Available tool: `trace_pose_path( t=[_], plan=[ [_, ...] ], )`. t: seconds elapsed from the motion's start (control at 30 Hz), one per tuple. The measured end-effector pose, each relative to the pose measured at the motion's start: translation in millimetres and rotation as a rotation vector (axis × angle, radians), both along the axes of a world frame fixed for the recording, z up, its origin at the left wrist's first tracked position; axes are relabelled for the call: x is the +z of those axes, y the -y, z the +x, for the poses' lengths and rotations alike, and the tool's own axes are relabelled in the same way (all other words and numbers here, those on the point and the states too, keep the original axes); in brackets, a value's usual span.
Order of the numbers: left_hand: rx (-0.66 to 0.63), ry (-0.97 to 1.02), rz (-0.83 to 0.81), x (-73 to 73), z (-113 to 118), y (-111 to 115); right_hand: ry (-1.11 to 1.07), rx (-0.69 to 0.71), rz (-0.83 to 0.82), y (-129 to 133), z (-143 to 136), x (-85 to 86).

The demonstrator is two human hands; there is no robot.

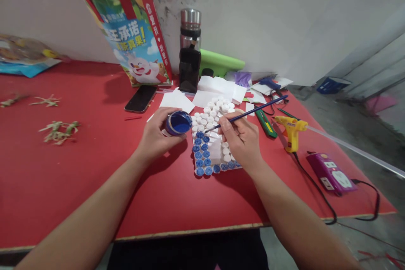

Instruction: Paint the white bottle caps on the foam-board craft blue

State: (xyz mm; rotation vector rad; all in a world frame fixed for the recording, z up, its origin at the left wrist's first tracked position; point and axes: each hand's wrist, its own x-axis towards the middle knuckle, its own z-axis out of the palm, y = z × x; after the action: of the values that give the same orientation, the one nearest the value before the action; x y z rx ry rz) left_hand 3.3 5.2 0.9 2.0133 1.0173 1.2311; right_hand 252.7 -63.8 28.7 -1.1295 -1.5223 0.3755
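Tilted toward the right, a small jar of blue paint [179, 123] is gripped by my left hand [157, 134]. My right hand [239, 137] pinches a thin dark-blue paintbrush [249, 112], its tip down near the upper blue discs. Beneath both hands lies a panel of small round discs [203, 163] around a bare white middle. Discs along the left side and bottom edge are blue; those at the top and right are white [218, 105]. My right hand hides part of the panel's right side.
Right of the panel are a green utility knife [265, 123], a yellow glue gun [289, 130] and a purple power strip [330, 173] with cords. Behind stand a dark bottle [190, 57] and a printed bag [136, 38]. A phone [141, 98] and knotted straw pieces [59, 130] lie left.
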Motion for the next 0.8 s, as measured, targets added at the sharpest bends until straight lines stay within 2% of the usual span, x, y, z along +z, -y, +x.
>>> trace_pose_path(
  t=[0.2,0.53,0.7,0.8],
  plan=[
    [0.017,-0.015,-0.019,1.1,0.5,1.9,0.005,0.007,-0.007,-2.1,-0.3,0.9],
    [0.012,-0.022,-0.005,0.4,-0.6,0.6,-0.025,-0.065,-0.062,-4.2,6.7,-1.6],
    [0.001,-0.027,0.010,1.8,-1.1,0.9,-0.039,-0.105,-0.021,-3.9,7.7,0.4],
    [0.004,-0.025,0.007,1.5,-0.7,0.8,-0.049,-0.080,-0.012,-2.8,5.0,2.0]
  ],
)
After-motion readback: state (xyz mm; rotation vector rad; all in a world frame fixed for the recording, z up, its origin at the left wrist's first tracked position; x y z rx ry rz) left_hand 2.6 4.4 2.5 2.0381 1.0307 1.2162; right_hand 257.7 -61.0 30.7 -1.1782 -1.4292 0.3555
